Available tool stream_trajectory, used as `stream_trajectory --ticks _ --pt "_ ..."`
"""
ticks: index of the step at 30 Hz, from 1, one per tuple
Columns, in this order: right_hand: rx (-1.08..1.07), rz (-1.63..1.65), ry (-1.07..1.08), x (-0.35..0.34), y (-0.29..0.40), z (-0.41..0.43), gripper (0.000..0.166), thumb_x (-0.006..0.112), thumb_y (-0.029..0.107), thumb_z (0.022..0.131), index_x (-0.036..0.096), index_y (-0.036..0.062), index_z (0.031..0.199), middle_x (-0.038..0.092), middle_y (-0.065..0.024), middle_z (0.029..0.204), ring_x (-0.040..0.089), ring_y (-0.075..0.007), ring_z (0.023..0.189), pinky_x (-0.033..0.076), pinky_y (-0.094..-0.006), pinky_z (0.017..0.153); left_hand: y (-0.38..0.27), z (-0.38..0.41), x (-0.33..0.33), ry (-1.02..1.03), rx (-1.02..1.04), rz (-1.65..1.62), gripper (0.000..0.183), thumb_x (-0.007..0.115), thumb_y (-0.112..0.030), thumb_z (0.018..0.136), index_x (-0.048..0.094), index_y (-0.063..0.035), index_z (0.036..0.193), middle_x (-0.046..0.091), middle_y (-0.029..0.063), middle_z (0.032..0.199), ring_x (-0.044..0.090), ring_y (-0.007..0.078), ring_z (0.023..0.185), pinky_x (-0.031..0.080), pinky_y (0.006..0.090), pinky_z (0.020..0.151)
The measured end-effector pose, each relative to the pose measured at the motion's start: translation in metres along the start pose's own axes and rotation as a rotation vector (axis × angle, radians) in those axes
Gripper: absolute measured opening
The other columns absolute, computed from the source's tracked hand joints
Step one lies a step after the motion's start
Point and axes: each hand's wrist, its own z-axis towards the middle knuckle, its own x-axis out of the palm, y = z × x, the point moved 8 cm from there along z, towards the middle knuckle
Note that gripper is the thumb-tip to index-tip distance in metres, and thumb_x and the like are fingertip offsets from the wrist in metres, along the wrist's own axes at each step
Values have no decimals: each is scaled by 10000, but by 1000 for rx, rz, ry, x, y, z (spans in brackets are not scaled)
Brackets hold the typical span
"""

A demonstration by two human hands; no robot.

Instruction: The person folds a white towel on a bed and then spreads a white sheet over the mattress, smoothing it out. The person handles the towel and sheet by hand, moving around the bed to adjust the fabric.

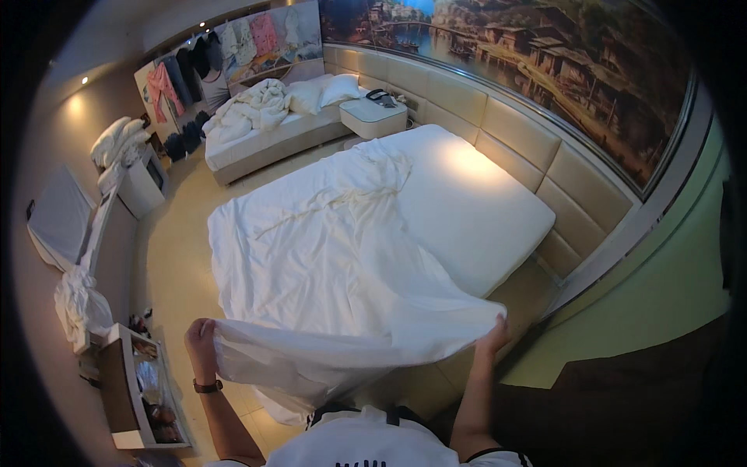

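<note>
A white bed cover [327, 268], perhaps a duvet cover, lies loose and wrinkled over much of the near bed. My left hand [202, 337] grips one corner of its raised near edge, and my right hand [495, 334] grips the other corner. Between my two hands the cloth hangs in a shallow sag, and part of it drops toward the floor in front of me. Bunched folds run across the bed's middle. Beyond them the white mattress [467, 216] shows a smooth, covered surface toward the padded headboard wall.
A second bed [280, 131] with rumpled bedding and pillows stands farther back. Between the beds is a nightstand [373, 117] with a telephone [380, 97]. At left are a long desk with bundled white cloth [83, 303] and a low open shelf unit [140, 391]. Clothes [192, 64] hang at the back.
</note>
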Motion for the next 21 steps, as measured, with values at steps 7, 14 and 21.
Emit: stream_trajectory --ticks 7,14,21 --pt "-141 -358 749 116 38 -136 112 619 59 811 672 -9 882 665 -133 946 603 -137 846 486 -267 749 -65 -65 153 121 565 291 191 714 -135 708 640 -24 845 605 143 792 570 312 777 463 380 702" --pt "392 -518 1534 79 -27 -239 294 610 203 846 610 -9 1050 632 -74 835 570 -130 750 466 -277 704 -92 -190 322 1140 -214 -140 296 598 -154 844 584 66 1042 595 17 827 510 66 729 439 226 633" --pt "942 -175 528 10 -115 -98 345 480 302 906 600 1 1025 626 -105 888 586 -226 833 468 -335 799 -114 -207 351 1240 -249 -354 224 538 -155 904 591 32 1016 584 1 863 492 63 772 421 211 703"
